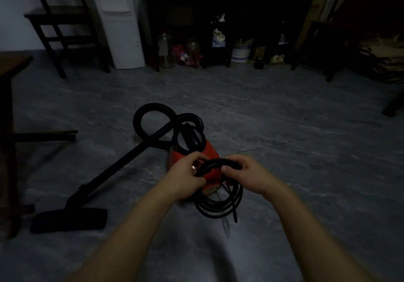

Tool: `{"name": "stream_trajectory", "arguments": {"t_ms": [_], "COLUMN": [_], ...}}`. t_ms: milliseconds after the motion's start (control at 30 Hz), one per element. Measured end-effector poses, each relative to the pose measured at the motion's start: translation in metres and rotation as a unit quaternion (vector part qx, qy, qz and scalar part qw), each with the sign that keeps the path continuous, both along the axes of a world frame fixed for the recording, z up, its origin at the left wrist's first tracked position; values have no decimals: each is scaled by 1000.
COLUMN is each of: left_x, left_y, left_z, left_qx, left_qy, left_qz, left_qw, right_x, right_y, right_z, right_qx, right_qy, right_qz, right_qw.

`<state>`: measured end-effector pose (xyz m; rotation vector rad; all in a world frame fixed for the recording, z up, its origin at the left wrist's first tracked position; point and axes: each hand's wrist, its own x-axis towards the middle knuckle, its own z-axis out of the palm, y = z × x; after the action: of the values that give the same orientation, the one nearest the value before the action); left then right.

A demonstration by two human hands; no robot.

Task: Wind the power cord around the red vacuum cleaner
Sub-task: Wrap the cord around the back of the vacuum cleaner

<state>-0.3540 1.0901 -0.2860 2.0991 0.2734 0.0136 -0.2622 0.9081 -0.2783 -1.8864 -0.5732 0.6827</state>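
Dim light. Red vacuum cleaner (208, 148) on the floor (284, 150), hose (150, 108) looped behind it. Power cord (218, 207) gathered in a coil just in front of the body. Top arc of the coil runs between both hands. Left hand (188, 176) fingers (195, 158) curled over it; right hand (248, 174) fingers (232, 168) pinch it. Lower loops hang down towards the floor; contact with it not discernible.

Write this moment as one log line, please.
power cord: looped coil | left hand: grips coil top | right hand: grips coil top | red vacuum cleaner: on floor, behind hands
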Motion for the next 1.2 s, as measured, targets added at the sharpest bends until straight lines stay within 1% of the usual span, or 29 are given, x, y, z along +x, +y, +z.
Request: {"name": "stream_trajectory", "arguments": {"t_ms": [100, 167, 233, 333, 433, 500, 600, 700, 767, 900, 1000, 1067, 1200], "left_x": [1, -1, -1, -1, -2, -3, -5, -8, -9, -8, -7, -5, -4], "left_y": [-3, -3, -2, 1, 5, 6, 9, 9, 8, 8, 8, 8, 9], "left_z": [3, 3, 3, 4, 6, 6, 6, 3, 0, -1, -1, -1, 0], "left_qx": [-42, -51, -56, -89, -109, -90, -29, 47, 81, 88, 124, 129, 100], "left_qy": [-23, -33, -51, -89, -86, -84, -80, -50, -34, -16, -5, -16, -62], "left_qz": [-3, -8, 6, 44, 63, 60, 40, 9, -11, -28, -47, -34, 9], "left_qw": [999, 998, 997, 991, 988, 991, 996, 998, 996, 996, 991, 991, 993], "right_x": [2, 2, 3, 3, 4, 5, 3, 5, 5, 2, 1, 3, 5], "right_y": [2, 4, 5, 8, 13, 15, 16, 12, 10, 10, 12, 11, 8], "right_z": [-6, -10, -13, -14, -16, -18, -21, -23, -22, -22, -22, -21, -19], "right_qx": [-11, -18, -9, 2, -10, -20, -55, -60, -63, -71, -83, -81, -67], "right_qy": [-38, -55, -52, -27, -36, -47, -56, -69, -79, -86, -99, -93, -65], "right_qz": [-25, -38, -35, -6, 1, 0, 7, -3, -7, 12, 28, 17, 20], "right_qw": [999, 998, 998, 1000, 999, 999, 997, 996, 995, 994, 991, 992, 995]}}
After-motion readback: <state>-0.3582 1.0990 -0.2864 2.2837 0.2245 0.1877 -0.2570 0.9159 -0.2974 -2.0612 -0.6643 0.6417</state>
